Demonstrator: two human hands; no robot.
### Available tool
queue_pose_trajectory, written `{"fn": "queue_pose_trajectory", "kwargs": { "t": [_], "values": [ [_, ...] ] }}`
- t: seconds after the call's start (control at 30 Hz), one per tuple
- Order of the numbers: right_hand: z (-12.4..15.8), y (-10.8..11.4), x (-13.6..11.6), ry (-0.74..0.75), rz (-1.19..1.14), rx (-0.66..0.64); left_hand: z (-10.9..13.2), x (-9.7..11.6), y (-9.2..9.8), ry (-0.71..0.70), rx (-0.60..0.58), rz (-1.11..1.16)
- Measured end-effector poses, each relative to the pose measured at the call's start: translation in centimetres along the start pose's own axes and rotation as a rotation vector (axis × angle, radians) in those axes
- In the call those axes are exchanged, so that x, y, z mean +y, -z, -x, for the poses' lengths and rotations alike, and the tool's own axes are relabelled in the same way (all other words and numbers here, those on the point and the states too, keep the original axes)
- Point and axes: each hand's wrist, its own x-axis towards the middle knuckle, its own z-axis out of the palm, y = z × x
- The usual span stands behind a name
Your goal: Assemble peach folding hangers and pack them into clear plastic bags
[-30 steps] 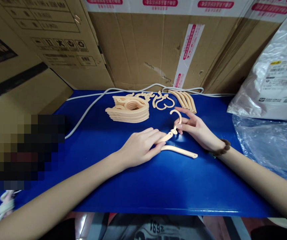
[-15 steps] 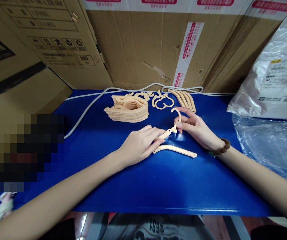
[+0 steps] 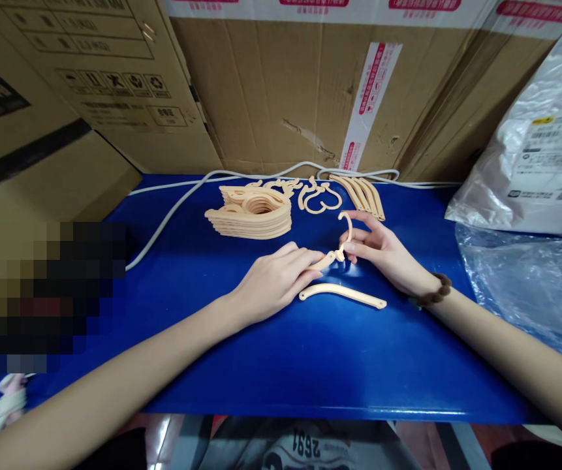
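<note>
My left hand (image 3: pixel 281 277) is closed on a cream hanger arm (image 3: pixel 324 262); most of that arm is hidden under the fingers. Between the thumb and fingers of my right hand (image 3: pixel 376 240) is a cream hanger hook (image 3: pixel 348 225), its curve upward. The base of the hook meets the end of the arm; whether the two are joined I cannot tell. A loose hanger arm (image 3: pixel 342 290) lies on the blue table (image 3: pixel 271 365) just in front of my hands.
Behind my hands sits a stack of cream hanger parts (image 3: pixel 249 222). Loose hooks (image 3: pixel 317 199) and several curved arms (image 3: pixel 361 194) lie farther back. A white cable (image 3: pixel 173 209), cardboard boxes (image 3: pixel 271 98) and a white plastic bag (image 3: pixel 520 156) border the table.
The hook in my right hand has turned and tilted slightly, its tip shifting a little right. My left hand stays nearly in place on the hanger arm.
</note>
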Motion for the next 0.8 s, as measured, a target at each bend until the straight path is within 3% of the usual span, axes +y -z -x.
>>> {"fn": "queue_pose_trajectory", "kwargs": {
  "t": [0.8],
  "values": [
    [0.31,0.05,0.01,0.004,0.089,-0.009,0.26,-0.19,-0.40,-0.054,0.046,-0.174]
  ]
}}
